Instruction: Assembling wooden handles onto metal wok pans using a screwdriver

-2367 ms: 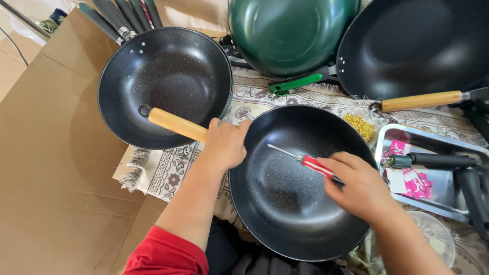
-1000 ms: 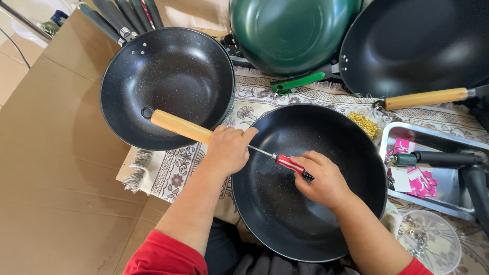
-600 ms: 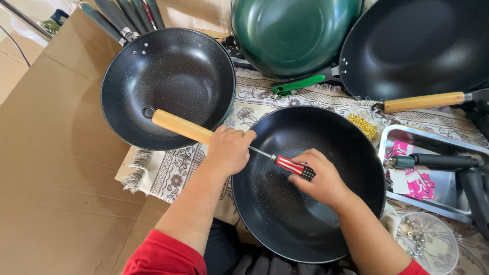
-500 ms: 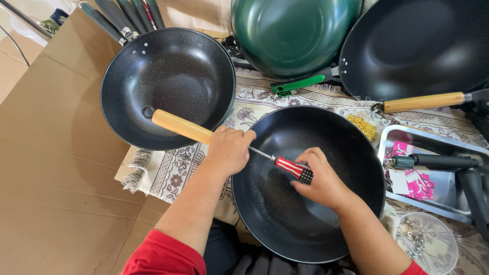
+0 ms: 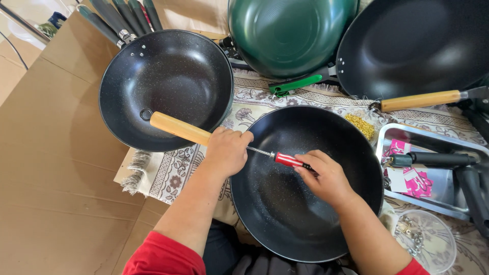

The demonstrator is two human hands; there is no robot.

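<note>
The left hand [image 5: 226,151] is clamped over the near end of a pale wooden handle [image 5: 179,128], right at the rim of the black speckled non-stick wok [image 5: 285,214] that sits in front of the person. The right hand [image 5: 326,178] is closed around a red-handled screwdriver [image 5: 288,160], thin metal shaft pointing across the wok's bowl towards the left hand; the tip disappears under those fingers, so where it meets the handle joint can't be made out.

The wooden handle runs up and away from the wok, lying across the bowl of a second black speckled wok [image 5: 168,81], which sits just beyond the first, off its handle side. Behind that second wok, a fan of dark grey-green handles [image 5: 122,20] lies on brown cardboard [image 5: 51,153].

Under the central wok is a cream patterned cloth with a fringe [image 5: 168,173], spread over the cardboard. Beyond the wok, a dark green pan [image 5: 290,33] stands tilted with its bright green handle [image 5: 298,84] pointing down towards the wok's far rim. Beside the green pan, a large plain black wok [image 5: 412,46] leans, its own wooden handle [image 5: 420,100] stretching away from the central wok.

On the side of the central wok opposite its handle, a small heap of yellow screws [image 5: 360,126] lies on the cloth, then a shiny metal tray [image 5: 433,140] holding a black handle [image 5: 433,159] and pink tags [image 5: 412,181]. Nearer the person, a clear plastic tub of metal fittings [image 5: 423,242] rests by the wok's rim.
</note>
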